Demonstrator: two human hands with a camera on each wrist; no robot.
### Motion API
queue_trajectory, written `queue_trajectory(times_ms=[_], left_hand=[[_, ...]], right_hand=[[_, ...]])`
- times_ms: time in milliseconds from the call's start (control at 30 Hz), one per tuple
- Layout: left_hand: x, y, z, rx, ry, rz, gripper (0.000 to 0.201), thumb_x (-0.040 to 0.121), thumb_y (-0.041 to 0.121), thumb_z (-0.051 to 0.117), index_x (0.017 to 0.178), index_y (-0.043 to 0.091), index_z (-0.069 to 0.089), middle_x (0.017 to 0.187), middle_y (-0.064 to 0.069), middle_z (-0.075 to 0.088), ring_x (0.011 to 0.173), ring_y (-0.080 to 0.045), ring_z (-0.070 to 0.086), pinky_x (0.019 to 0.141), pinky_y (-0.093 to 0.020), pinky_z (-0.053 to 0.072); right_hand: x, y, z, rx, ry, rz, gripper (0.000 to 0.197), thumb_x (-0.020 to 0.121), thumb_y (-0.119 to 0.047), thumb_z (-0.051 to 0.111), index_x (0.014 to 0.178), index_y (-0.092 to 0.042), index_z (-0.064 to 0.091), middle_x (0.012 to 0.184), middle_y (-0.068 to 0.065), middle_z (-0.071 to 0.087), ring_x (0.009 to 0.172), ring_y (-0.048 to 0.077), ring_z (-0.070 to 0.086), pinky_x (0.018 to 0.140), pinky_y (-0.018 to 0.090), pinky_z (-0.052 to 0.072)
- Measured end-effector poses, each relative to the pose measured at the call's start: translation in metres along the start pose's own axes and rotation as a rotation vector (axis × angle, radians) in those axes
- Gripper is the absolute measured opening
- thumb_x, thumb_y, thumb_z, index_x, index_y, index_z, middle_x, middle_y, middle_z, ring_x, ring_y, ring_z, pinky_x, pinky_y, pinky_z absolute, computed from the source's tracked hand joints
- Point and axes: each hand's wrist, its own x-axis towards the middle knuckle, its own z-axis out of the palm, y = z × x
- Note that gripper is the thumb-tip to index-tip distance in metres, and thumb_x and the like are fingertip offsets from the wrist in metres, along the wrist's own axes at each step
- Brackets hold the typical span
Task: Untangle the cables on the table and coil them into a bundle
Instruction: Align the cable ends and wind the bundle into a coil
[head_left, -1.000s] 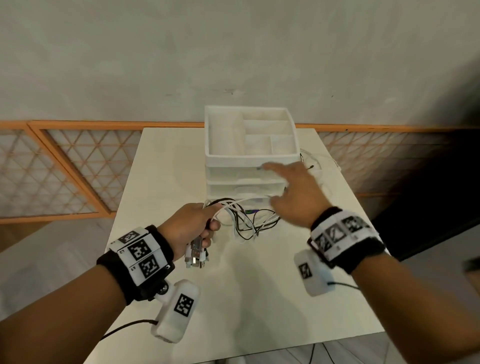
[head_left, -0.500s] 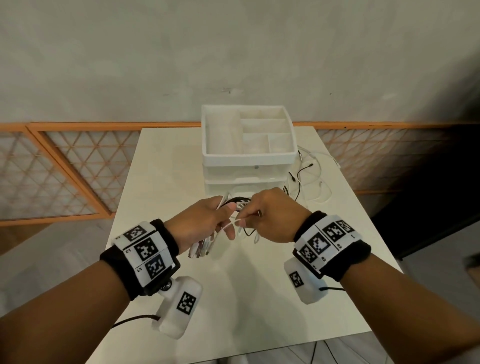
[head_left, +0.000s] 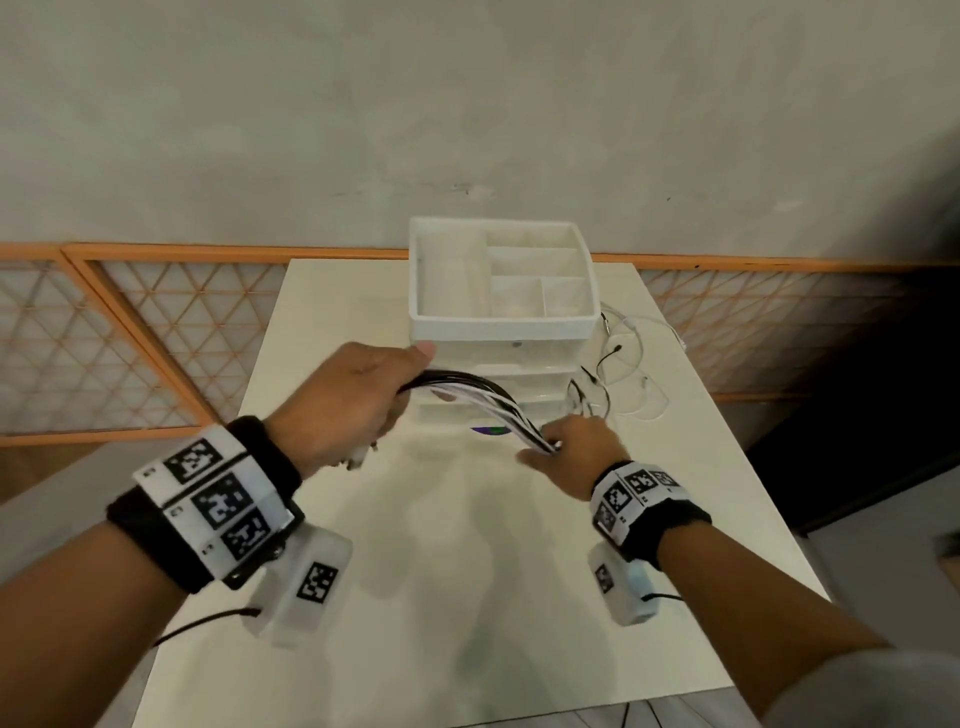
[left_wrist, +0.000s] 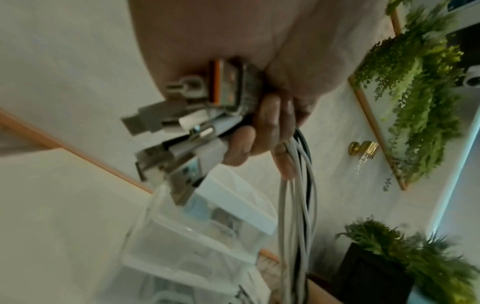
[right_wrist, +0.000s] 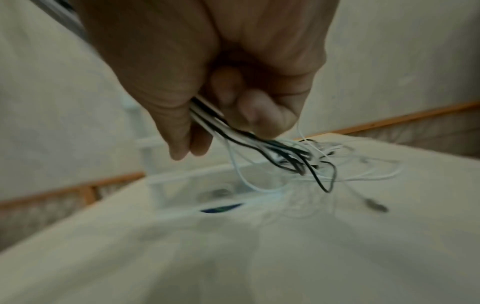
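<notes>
Nearest the wearer, at about seven o'clock, the left hand (head_left: 347, 399) is clenched around the plug ends of a mixed sheaf of thin white and black cables (head_left: 485, 402); in the left wrist view a cluster of metal-tipped white and grey USB-style connectors (left_wrist: 182, 131) fans out of the fist. At about four o'clock the right hand (head_left: 576, 451) has fingers and thumb curled around the same sheaf further along, so the strands run taut between the two fists above the pale cream table top (head_left: 467, 597). Beyond the right fist, toward two o'clock, the loose tails (head_left: 618, 371) still lie looped and crossed on the table. At twelve o'clock stands a white plastic drawer organiser with a divided top tray (head_left: 501, 325), just beside those loops. The likely risk is a knot: pulling on while the tails are crossed could cinch them tight, or a trailing plug could catch on the organiser and drag it.
</notes>
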Motion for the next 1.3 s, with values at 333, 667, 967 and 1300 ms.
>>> queue_trajectory(times_ms=[333, 667, 967, 1300], left_hand=[[0.017, -0.080, 0.006, 0.652, -0.185, -0.083, 0.036, 0.104, 0.034, 0.043, 0.103, 0.008, 0.069, 0.071, -0.009, 0.061, 0.061, -0.014, 0.050, 0.055, -0.021, 0.037], [0.013, -0.087, 0.024, 0.584, -0.268, 0.110, 0.030, 0.103, 0.032, 0.046, 0.123, 0.035, 0.068, 0.105, 0.000, 0.076, 0.097, -0.020, 0.067, 0.089, -0.036, 0.050], [-0.009, -0.073, 0.034, 0.543, -0.426, 0.162, 0.017, 0.104, 0.039, 0.039, 0.092, 0.033, 0.051, 0.072, 0.011, 0.055, 0.069, -0.009, 0.052, 0.069, -0.026, 0.041], [-0.011, -0.051, 0.046, -0.140, -0.264, -0.011, 0.046, 0.095, 0.050, 0.052, 0.094, 0.012, 0.077, 0.080, -0.005, 0.075, 0.066, -0.012, 0.062, 0.063, -0.029, 0.049]], right_hand=[[0.035, 0.047, -0.043, 0.183, 0.681, 0.000, 0.022, 0.081, -0.008, 0.064, 0.101, -0.017, 0.065, 0.082, 0.006, 0.066, 0.074, 0.028, 0.060, 0.070, 0.030, 0.046], [-0.028, -0.006, 0.021, 0.195, 0.025, -0.263, 0.089, 0.070, -0.045, 0.072, 0.148, -0.044, 0.029, 0.140, -0.005, 0.051, 0.130, 0.013, 0.046, 0.112, 0.037, 0.034], [-0.047, -0.028, 0.021, 0.443, 0.106, -0.275, 0.015, 0.083, -0.020, 0.075, 0.095, -0.027, 0.070, 0.060, -0.006, 0.061, 0.051, 0.005, 0.051, 0.056, 0.018, 0.040], [-0.081, -0.039, 0.004, 0.760, 0.021, -0.430, 0.047, 0.089, -0.013, 0.072, 0.130, -0.034, 0.063, 0.109, -0.006, 0.075, 0.085, 0.002, 0.070, 0.078, 0.018, 0.054]])
